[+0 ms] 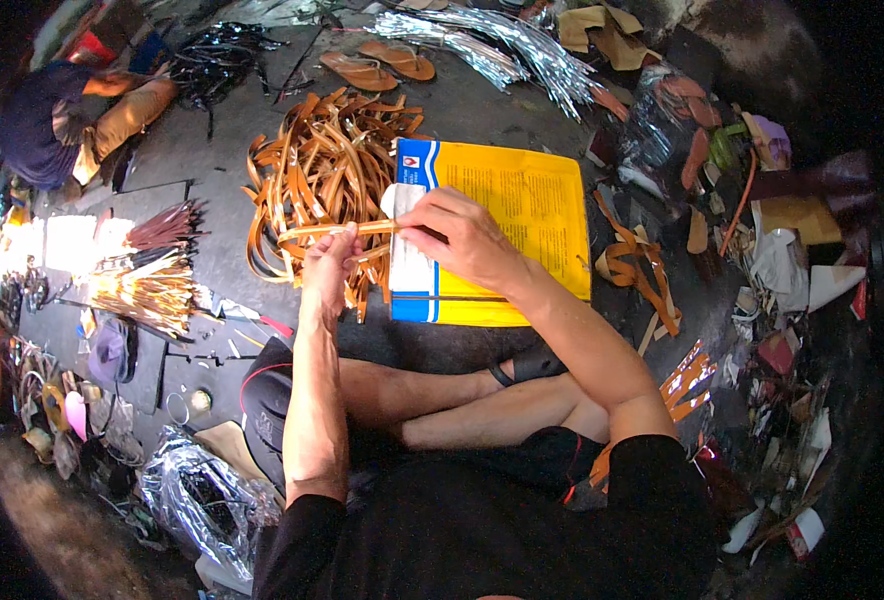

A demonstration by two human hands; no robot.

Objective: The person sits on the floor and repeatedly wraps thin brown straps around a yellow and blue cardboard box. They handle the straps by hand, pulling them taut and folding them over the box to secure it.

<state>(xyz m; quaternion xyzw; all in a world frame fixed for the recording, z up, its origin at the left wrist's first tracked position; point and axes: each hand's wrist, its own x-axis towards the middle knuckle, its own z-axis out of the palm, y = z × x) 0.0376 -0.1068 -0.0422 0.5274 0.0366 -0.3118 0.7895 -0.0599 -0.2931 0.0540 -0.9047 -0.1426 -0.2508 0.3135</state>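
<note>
Head view, centre: I see the left hand (pixel 328 268) pinching a tan strip (pixel 374 227) between thumb and fingers. The right hand (pixel 454 238) has its fingertips together at the strip's right end, hiding the tip. Upper left of centre, strands in the pile (pixel 307 165) overlap too thickly to separate; glare swallows part of a bundle (pixel 152 290) at left.

Couldn't read any wording reliably. Yellow sheet (pixel 552 230) carried blocks of small dark print (pixel 490 200), too fine to make out; its blue-and-white edge band (pixel 411 312) bore a small red-and-white square emblem (pixel 411 162) beside tiny lettering.
</note>
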